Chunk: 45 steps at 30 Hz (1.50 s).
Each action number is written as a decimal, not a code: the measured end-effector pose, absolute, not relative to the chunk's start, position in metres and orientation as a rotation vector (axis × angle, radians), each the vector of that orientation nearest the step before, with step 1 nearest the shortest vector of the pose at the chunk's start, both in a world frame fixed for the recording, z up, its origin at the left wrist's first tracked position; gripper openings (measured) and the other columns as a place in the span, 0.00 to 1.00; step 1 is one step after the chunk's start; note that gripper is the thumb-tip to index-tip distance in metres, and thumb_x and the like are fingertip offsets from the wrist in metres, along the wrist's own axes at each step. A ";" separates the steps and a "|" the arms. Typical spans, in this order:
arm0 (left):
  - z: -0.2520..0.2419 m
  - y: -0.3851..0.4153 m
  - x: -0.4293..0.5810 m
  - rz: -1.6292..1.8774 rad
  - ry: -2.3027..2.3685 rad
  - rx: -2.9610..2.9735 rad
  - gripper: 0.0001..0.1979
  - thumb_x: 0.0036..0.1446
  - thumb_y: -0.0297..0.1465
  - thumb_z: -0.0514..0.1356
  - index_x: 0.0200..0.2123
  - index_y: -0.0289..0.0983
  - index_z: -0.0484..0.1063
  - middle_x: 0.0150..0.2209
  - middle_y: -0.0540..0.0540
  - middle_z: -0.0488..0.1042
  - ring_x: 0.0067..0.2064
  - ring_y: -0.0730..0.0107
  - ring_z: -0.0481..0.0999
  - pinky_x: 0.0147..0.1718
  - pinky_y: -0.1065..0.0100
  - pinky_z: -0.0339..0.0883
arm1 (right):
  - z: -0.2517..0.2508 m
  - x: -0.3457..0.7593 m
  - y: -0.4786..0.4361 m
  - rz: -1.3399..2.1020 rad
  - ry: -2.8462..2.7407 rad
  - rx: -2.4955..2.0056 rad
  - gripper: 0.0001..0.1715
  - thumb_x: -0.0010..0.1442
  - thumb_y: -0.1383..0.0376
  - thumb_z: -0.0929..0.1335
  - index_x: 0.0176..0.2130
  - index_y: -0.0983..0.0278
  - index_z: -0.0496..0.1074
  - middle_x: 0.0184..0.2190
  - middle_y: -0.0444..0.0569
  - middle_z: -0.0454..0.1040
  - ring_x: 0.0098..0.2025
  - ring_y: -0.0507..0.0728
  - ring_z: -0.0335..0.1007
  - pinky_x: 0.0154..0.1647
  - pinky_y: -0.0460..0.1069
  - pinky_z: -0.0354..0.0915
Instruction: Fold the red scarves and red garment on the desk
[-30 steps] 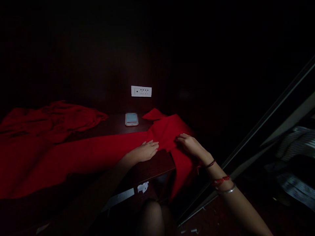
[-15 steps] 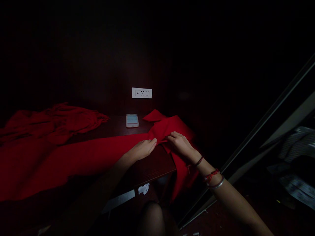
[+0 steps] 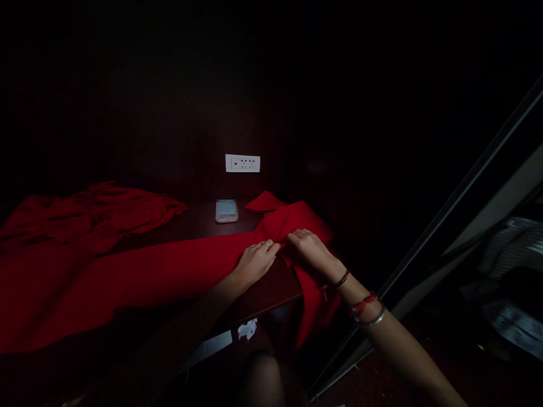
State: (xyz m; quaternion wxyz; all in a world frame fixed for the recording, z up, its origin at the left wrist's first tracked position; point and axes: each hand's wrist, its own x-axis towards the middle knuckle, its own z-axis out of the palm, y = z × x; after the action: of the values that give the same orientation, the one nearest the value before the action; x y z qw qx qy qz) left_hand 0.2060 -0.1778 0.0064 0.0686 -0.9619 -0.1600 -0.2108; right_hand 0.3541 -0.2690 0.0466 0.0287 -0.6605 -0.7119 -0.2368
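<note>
A long red cloth [image 3: 178, 265] stretches from the left side across a dark wooden table, bunches up on the right and hangs over the table's right end. My left hand [image 3: 258, 261], a ring on one finger, pinches the near edge of this cloth. Close beside it on the right, my right hand [image 3: 313, 249] has its fingers closed on the same edge. The fingertips of both hands are partly hidden by the cloth and the backs of the hands. Bracelets circle my right wrist and forearm.
A phone [image 3: 226, 211] lies on the table [image 3: 271, 291] by the wall, below a white socket plate [image 3: 242, 163]. Behind on the left is a crumpled red fringed fabric [image 3: 97, 212]. White crumpled paper [image 3: 247, 328] shows under the table. A metal-edged frame [image 3: 462, 195] slants at right.
My left hand has slid right along the cloth's edge, closer to my right hand, and its back has turned more into view. My right hand stays nearly in place.
</note>
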 end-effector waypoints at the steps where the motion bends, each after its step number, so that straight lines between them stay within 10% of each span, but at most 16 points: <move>1: 0.005 -0.177 0.207 -0.623 -0.497 -2.905 0.11 0.58 0.31 0.44 0.42 0.37 0.60 0.38 0.45 0.66 0.39 0.67 0.67 0.36 0.69 0.60 | 0.047 0.354 -0.269 -0.743 -2.192 -2.039 0.07 0.55 0.72 0.60 0.36 0.66 0.64 0.31 0.49 0.68 0.33 0.52 0.60 0.36 0.46 0.53; 20: 0.006 -0.166 0.201 -0.425 -0.290 -2.974 0.11 0.58 0.30 0.44 0.35 0.37 0.64 0.36 0.45 0.67 0.38 0.67 0.68 0.35 0.67 0.62 | 0.034 0.389 -0.295 -0.925 -2.007 -2.166 0.08 0.55 0.71 0.60 0.33 0.64 0.67 0.30 0.48 0.68 0.34 0.54 0.59 0.36 0.47 0.51; 29: -0.003 -0.168 0.200 -0.255 -0.065 -3.148 0.13 0.58 0.30 0.40 0.42 0.39 0.61 0.58 0.45 0.43 0.57 0.58 0.47 0.48 0.50 0.50 | 0.022 0.397 -0.306 -0.838 -1.950 -2.098 0.09 0.56 0.71 0.59 0.32 0.65 0.67 0.29 0.49 0.67 0.34 0.53 0.60 0.37 0.47 0.53; 38: 0.010 -0.143 0.208 -0.284 -0.705 -3.194 0.25 0.57 0.44 0.36 0.57 0.46 0.37 0.59 0.40 0.41 0.56 0.42 0.44 0.43 0.40 0.47 | 0.019 0.399 -0.306 -0.738 -1.902 -2.155 0.08 0.56 0.69 0.58 0.32 0.64 0.65 0.29 0.47 0.64 0.32 0.51 0.60 0.31 0.44 0.54; 45: 0.025 -0.127 0.272 -0.470 -0.239 -3.069 0.25 0.57 0.43 0.37 0.57 0.44 0.39 0.60 0.48 0.36 0.59 0.60 0.34 0.51 0.52 0.40 | 0.013 0.398 -0.304 -0.748 -1.861 -2.145 0.08 0.57 0.68 0.58 0.31 0.64 0.64 0.29 0.47 0.64 0.32 0.51 0.60 0.32 0.44 0.55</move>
State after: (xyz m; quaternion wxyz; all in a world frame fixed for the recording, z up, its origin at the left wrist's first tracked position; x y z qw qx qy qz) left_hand 0.2720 -0.1272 0.0250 0.0139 -0.9855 -0.0767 -0.1509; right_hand 0.3980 -0.3041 0.0129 0.1022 -0.7266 -0.6303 -0.2535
